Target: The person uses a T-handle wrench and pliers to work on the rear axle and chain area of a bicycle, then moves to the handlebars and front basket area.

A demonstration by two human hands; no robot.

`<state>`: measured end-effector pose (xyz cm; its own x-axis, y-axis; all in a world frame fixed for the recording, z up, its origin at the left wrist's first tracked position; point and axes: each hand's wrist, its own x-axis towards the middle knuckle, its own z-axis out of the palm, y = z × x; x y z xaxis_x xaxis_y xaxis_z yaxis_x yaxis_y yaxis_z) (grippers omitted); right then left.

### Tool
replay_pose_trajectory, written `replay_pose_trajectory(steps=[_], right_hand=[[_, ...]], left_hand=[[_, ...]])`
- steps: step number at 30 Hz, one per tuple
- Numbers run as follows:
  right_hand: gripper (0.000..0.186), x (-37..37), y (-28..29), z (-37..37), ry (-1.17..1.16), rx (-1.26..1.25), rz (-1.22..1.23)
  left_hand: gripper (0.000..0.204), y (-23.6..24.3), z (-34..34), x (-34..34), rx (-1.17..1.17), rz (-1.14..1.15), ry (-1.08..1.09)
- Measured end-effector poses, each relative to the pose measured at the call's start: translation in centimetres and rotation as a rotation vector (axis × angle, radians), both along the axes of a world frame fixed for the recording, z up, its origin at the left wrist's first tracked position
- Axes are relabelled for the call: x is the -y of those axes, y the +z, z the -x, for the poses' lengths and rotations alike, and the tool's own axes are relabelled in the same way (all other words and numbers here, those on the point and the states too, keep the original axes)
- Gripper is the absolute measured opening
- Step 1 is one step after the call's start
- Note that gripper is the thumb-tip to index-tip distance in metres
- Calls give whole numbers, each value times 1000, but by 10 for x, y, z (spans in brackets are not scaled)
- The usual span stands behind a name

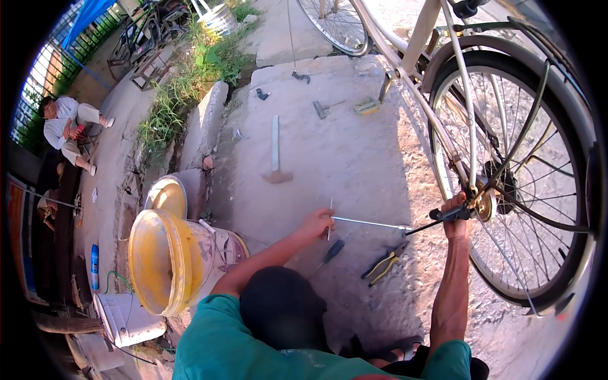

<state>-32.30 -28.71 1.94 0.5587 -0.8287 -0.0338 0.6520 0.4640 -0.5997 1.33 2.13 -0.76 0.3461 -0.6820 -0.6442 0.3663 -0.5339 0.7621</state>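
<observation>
Cream bicycle [469, 101] partly beyond view

I log, on camera: concrete slab [364, 168]; hammer [275, 145] beyond the left hand [318, 224], leftward; screwdriver [334, 251] just nearer than that hand; pliers [391, 257] nearer, between it and the right hand [455, 218].

The fingers of the left hand [318, 223] hide part of the crossbar of a T-handled wrench [370, 221]; whether its right tip touches the black bar [423, 227] is too small to tell. The black pedal [448, 214] partly covers the right hand [455, 228]. The far edge cuts off the front wheel [348, 49], the near edge the green shirt [266, 348]. Far left, a seated person [62, 130] holds something red [78, 132], too small to identify.
</observation>
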Motion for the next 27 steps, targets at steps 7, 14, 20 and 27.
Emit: replay_pose_trajectory(steps=[7, 14, 20, 27], right_hand=[[20, -6, 8, -7, -78, -54, -81], [22, -2, 0, -4, -54, -34, -56], [21, -4, 3, -4, -60, -45, -44], [15, 1, -5, 1, -25, 7, -26]], left_hand=[[43, -7, 4, -7, 230, -3, -120], [40, -25, 4, -9, 337, 99, -127], [39, -26, -1, -6, 556, 232, -132], [45, -19, -8, -9, 500, 121, -210]])
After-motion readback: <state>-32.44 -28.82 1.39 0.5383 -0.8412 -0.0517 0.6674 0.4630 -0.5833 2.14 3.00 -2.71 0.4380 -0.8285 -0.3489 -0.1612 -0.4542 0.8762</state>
